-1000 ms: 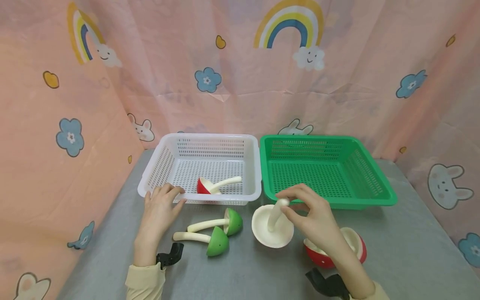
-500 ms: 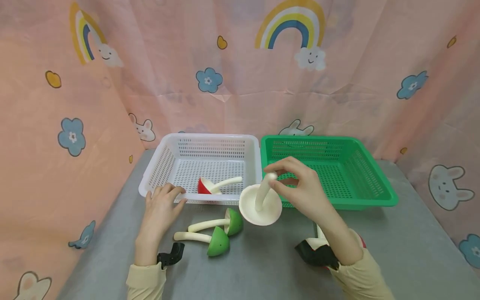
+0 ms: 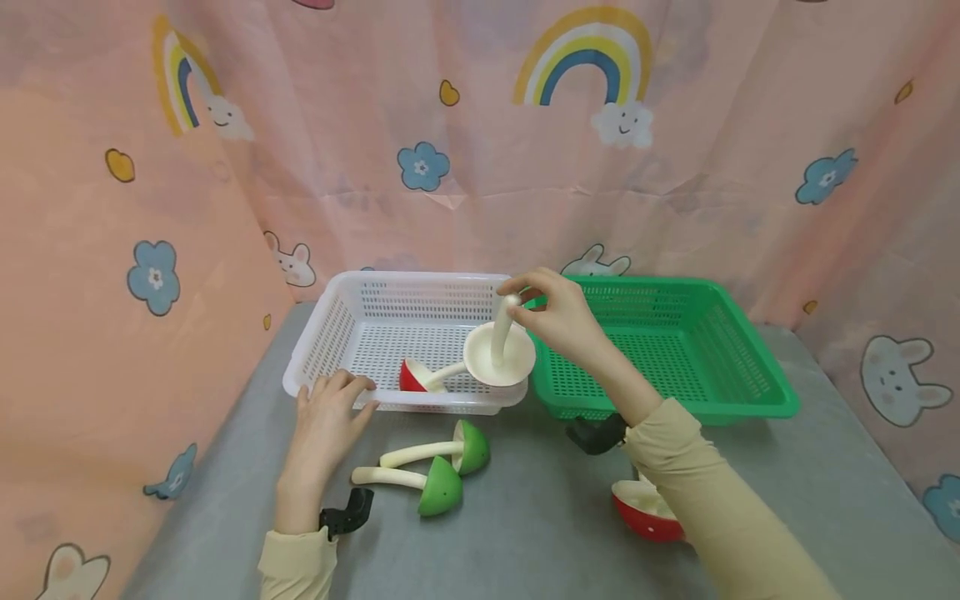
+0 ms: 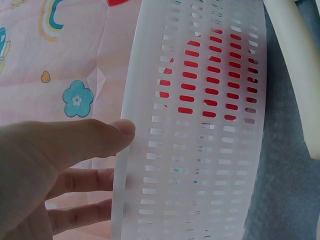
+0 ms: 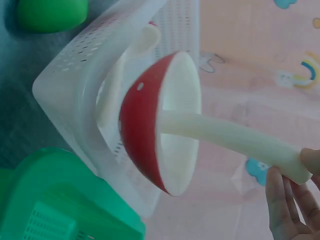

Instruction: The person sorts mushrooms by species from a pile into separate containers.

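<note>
Soft, even light fills the head view, with faint, blurry-edged shadows on the matte grey tabletop (image 3: 540, 517) below the green slotted plastic basket (image 3: 712, 410), and the pink printed fabric backdrop (image 3: 337, 108) looks stretched toward the frame's edges. The left wrist view is dimmer, the person's left hand (image 4: 50, 160) shaded beside the paler white slotted plastic basket (image 4: 165, 160). Hazy and cool-toned, the right wrist view blurs the rounded green cap (image 5: 52, 14) and washes out detail inside the red, white-spotted, pale-stemmed toy mushroom (image 5: 137, 120).
</note>
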### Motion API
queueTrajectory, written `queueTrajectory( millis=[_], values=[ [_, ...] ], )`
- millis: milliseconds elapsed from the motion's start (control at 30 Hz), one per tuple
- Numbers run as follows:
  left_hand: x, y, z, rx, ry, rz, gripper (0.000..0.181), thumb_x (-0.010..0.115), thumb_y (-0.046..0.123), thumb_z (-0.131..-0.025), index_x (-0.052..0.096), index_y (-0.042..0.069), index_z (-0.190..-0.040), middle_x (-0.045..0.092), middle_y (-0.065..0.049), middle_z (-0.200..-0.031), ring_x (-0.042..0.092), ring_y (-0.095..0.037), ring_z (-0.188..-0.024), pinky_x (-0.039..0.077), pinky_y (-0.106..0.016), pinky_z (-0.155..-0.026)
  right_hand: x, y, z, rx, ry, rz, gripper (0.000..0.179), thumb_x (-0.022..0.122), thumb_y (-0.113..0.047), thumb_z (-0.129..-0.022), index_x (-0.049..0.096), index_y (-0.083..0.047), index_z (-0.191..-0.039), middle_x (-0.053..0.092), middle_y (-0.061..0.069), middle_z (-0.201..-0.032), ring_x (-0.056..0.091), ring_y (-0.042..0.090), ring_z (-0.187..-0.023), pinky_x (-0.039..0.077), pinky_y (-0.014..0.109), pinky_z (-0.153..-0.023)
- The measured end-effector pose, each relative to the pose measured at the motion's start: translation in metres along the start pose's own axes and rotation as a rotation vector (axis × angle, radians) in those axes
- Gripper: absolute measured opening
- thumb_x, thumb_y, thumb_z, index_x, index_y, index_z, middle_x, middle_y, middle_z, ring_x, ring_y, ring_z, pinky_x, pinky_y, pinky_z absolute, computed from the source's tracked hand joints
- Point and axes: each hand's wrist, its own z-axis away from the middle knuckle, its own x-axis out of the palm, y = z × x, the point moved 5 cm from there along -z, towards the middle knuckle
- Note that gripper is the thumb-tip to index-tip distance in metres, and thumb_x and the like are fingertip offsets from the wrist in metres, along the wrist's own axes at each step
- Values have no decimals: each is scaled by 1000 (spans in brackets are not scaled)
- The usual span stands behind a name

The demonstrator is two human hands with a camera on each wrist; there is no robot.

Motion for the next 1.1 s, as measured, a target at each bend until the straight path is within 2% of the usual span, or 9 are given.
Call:
queueTrajectory(
  millis=[167, 500, 700, 900, 1100],
  values=[
    [0, 1, 0, 5, 3, -4, 19, 73, 17, -85, 70, 11, -102, 64, -7, -100, 54, -34, -101, 34, -65, -96, 14, 9, -20, -10, -4, 33, 20, 65, -8, -89, 68, -6, -109, 63, 12, -112, 62, 29, -101, 55, 42, -81],
    [-4, -1, -2, -9, -2, -2, 20, 72, 18, -85, 69, 11, -103, 63, -8, -101, 54, -36, -105, 25, -73, -103, 34, 21, -50, 19, 23, 51, 21, 62, -5, -88, 68, -3, -109, 63, 14, -113, 63, 30, -104, 53, 43, -85],
    [-4, -2, -1, 3, 6, -19, 19, 73, 18, -85, 70, 12, -103, 63, -8, -100, 54, -36, -104, 30, -71, -100, 43, 30, -67, 10, -23, 109, 22, 60, 0, -88, 67, 0, -108, 63, 17, -111, 64, 33, -103, 53, 43, -89],
    [0, -1, -1, -7, -14, -28, 19, 72, 19, -85, 69, 13, -103, 63, -8, -101, 54, -37, -106, 30, -72, -99, 51, 41, -72, 17, -47, 152, 21, 59, 3, -86, 68, 1, -105, 65, 18, -111, 64, 34, -101, 53, 41, -88],
    [1, 0, -1, -28, -17, -20, 19, 73, 19, -85, 69, 13, -103, 63, -8, -100, 53, -37, -107, 27, -73, -101, 62, 48, -68, 15, -115, 229, 22, 57, 3, -88, 68, 2, -106, 63, 19, -113, 63, 33, -100, 54, 40, -85]
  ],
)
